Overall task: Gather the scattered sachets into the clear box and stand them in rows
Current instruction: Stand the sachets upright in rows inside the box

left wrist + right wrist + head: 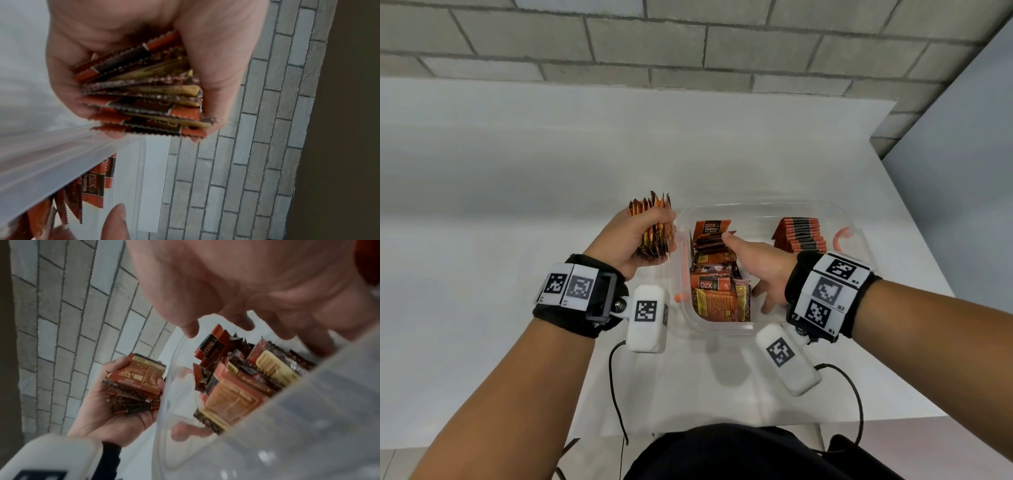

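A clear box (756,207) stands on the white table (517,205). Its left part holds a loose pile of orange-and-black sachets (715,284), and a neat upright row of sachets (803,236) stands at its right side. My left hand (650,236) is just left of the box and grips a thick stack of sachets (144,97), fanned edge-up between thumb and fingers. My right hand (750,263) is inside the box beside the pile. Its thumb lies against the pile's far end and its fingers (189,331) hang spread. I see no sachet held in it.
The box has orange latches on its left side (681,267) and right side (842,236). A grey brick wall (688,44) runs behind the table. The table's right edge is close to the box and its front edge is near my body. Black cables (616,383) hang from the wrist cameras.
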Motion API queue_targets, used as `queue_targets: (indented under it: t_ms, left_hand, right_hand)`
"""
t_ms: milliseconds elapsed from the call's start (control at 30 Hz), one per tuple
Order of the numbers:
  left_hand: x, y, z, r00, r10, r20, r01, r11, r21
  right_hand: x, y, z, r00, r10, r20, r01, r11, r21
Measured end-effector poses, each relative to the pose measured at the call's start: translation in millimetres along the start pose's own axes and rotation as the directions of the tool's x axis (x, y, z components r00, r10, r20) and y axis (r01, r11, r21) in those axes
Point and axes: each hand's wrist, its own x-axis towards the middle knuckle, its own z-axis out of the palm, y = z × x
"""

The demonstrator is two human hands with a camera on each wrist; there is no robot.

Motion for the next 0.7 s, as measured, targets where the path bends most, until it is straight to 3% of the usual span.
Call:
queue_targets:
  t_ms: [200, 400, 567, 700]
  left_hand:
    - [2, -2, 1, 1.0, 0.002, 0.003, -0.002, 1.0, 0.014]
    - [2, -2, 0, 1.0, -0.003, 0.007, 0.003, 1.0, -0.012]
    - [-1, -2, -3, 0.999, 0.027, 0.031, -0.026, 0.998, -0.054]
    - [-7, 2, -7, 0.996, 0.085, 0.019, -0.08, 0.981, -0.176]
  right_hand:
    - [7, -2, 11, 0.996, -0.059, 0.065, 0.056, 0.997, 0.049]
    - [8, 1, 3, 0.998, -0.019, 0.061, 0.016, 0.999, 0.05]
    - [4, 3, -10, 0.994, -0.104, -0.022, 0.106, 0.988, 0.112]
    - [-5, 9, -33, 0.968, -0.246, -0.049, 0.25, 0.961, 0.122]
